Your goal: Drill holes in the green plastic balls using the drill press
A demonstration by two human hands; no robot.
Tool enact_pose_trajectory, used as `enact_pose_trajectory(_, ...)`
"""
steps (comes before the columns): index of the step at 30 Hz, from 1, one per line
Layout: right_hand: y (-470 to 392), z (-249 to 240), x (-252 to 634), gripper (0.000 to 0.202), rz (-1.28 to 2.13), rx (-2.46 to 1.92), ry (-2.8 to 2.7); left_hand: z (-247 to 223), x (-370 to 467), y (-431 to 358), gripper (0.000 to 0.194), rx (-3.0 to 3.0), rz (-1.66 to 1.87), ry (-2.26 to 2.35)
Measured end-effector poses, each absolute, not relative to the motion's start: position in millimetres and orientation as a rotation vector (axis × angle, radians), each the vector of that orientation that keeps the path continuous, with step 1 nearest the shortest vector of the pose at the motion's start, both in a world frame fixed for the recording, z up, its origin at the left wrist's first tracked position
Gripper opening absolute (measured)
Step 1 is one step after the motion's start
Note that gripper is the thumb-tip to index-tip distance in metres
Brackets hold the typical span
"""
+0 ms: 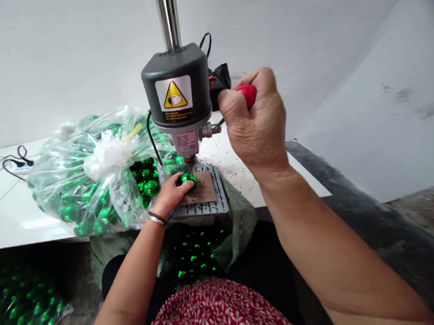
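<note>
The right forearm point(329, 253) fills the lower right, its right hand point(257, 123) wrapped tightly round a red knob point(248, 96). Near the frame's centre, the left hand point(172, 190) pinches a ball point(189, 182) under the drill point(176, 94), at a brown board's point(202, 192) upper left corner. Round, without a long axis, the ball points in no discernible direction; it is shiny, mirror-like green with dark reflections.

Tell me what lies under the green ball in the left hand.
A brown board lies beneath the green ball, on a grey base plate. The ball and the left hand cover the spot directly below, so whether the board is marked there cannot be seen.
</note>
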State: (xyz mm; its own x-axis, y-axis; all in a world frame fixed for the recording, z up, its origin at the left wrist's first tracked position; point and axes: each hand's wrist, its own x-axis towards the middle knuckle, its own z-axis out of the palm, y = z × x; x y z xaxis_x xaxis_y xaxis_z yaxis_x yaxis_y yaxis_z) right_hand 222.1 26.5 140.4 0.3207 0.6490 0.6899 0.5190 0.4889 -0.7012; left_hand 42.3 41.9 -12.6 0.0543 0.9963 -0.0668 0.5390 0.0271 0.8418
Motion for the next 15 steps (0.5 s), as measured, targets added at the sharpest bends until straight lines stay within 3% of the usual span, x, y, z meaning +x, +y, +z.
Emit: enact_pose_trajectory(15, 26, 130, 226, 0.020, 0.058, -1.142, -1.342, -11, 58, 29, 0.055, 1.790, 0.739, 1.573)
